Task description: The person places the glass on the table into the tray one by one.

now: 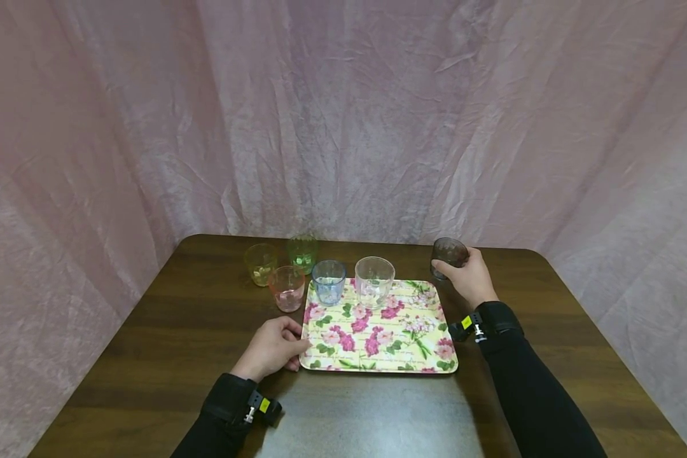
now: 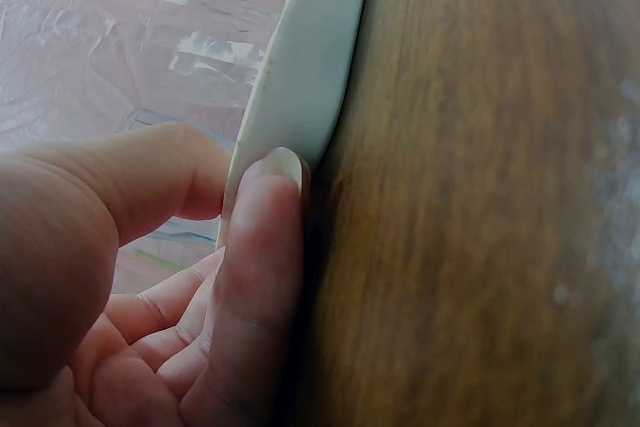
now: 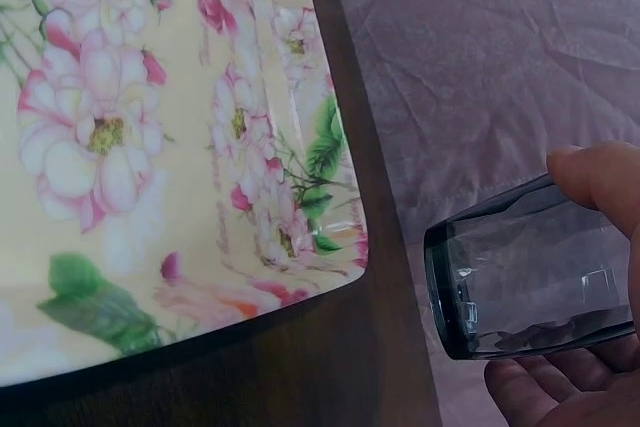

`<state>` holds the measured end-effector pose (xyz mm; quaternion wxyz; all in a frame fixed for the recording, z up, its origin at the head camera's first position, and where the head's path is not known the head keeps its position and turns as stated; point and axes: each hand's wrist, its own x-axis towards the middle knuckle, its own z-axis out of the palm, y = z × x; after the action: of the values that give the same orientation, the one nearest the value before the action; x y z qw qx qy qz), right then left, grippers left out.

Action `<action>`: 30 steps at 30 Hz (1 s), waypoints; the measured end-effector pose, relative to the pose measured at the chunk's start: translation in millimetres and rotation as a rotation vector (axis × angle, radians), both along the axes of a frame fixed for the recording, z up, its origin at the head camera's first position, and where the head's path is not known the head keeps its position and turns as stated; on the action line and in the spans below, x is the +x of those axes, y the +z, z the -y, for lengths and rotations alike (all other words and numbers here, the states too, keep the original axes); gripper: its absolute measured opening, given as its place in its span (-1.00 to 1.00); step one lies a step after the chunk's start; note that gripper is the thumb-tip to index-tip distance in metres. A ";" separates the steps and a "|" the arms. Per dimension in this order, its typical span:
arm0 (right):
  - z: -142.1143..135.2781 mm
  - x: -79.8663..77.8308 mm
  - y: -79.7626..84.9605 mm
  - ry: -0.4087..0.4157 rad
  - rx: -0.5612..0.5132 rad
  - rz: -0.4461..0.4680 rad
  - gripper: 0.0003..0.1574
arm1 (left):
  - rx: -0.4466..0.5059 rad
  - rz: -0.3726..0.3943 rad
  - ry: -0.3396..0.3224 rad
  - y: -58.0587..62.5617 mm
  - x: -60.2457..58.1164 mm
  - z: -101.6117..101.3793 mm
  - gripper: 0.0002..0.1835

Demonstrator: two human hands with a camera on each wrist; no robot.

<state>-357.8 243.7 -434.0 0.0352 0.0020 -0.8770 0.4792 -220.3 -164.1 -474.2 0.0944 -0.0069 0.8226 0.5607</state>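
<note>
A flowered tray lies on the table, and my left hand pinches its left rim between thumb and fingers. The left wrist view shows the tray's pale side between them. Beyond the tray's far right corner, my right hand grips a dark grey glass, thumb on one side and fingers on the other. On the tray's back left part stand a blue glass and a clear glass. In the right wrist view the grey glass is apart from the tray corner.
Left of the tray stand a pink glass, a yellow glass and a green glass close together. The wooden table ends at the back before a pink curtain.
</note>
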 end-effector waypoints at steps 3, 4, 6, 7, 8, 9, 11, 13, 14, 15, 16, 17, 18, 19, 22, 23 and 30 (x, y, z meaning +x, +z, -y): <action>-0.1 1.8 1.8 -0.002 0.001 -0.003 0.28 | 0.002 -0.002 -0.003 -0.1 0.0 -0.1 -0.77; -0.2 2.4 2.3 -0.003 0.004 -0.003 0.28 | 0.002 -0.001 -0.003 -0.1 0.0 -0.2 -0.77; 0.1 3.6 3.9 -0.004 0.009 -0.002 0.29 | 0.001 0.001 0.000 -0.1 0.0 -0.6 -0.77; 0.3 4.0 4.6 -0.006 0.011 -0.002 0.30 | 0.000 0.002 0.001 0.1 0.1 -0.7 -0.77; 0.6 4.3 5.3 -0.007 0.012 -0.004 0.30 | -0.002 0.002 0.003 0.3 0.1 -0.8 -0.77; 1.0 4.5 6.1 -0.008 0.012 -0.008 0.31 | -0.004 0.001 0.005 0.4 0.0 -0.8 -0.77; 1.9 5.2 8.0 -0.008 0.010 -0.015 0.31 | -0.008 -0.002 0.007 0.4 -0.2 -0.9 -0.77; 2.8 6.1 9.8 -0.007 0.007 -0.023 0.31 | -0.008 -0.005 0.007 0.4 -0.4 -1.0 -0.77; 3.2 6.6 10.8 -0.005 0.005 -0.028 0.30 | -0.008 -0.006 0.007 0.4 -0.4 -0.9 -0.78; 3.7 7.4 11.9 -0.004 0.005 -0.031 0.30 | -0.008 -0.005 0.006 0.3 -0.5 -0.9 -0.78; 4.1 8.1 12.9 -0.004 0.003 -0.033 0.29 | -0.007 -0.004 0.007 0.3 -0.5 -0.8 -0.78; 4.5 8.7 13.9 -0.002 0.001 -0.036 0.29 | -0.006 -0.004 0.007 0.3 -0.5 -0.7 -0.78; 4.8 9.4 14.8 0.000 0.001 -0.038 0.28 | -0.005 -0.003 0.007 0.5 -0.5 -0.7 -0.78; 5.2 10.0 15.7 0.002 0.000 -0.041 0.27 | -0.004 -0.001 0.007 0.7 -0.5 -0.7 -0.78; 5.9 11.7 17.9 0.005 -0.001 -0.048 0.24 | -0.004 0.002 0.007 1.6 -0.5 -0.9 -0.77; 6.1 12.3 18.5 0.005 0.002 -0.049 0.23 | -0.005 0.003 0.007 1.8 -0.5 -1.0 -0.77; 6.5 16.6 20.3 0.007 -0.005 -0.045 0.23 | -0.006 0.010 0.006 2.0 -0.5 -1.2 -0.77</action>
<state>-341.2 237.2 -413.6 0.0534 0.0159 -0.8748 0.4812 -220.8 -163.0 -472.2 0.0966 -0.0125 0.8236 0.5587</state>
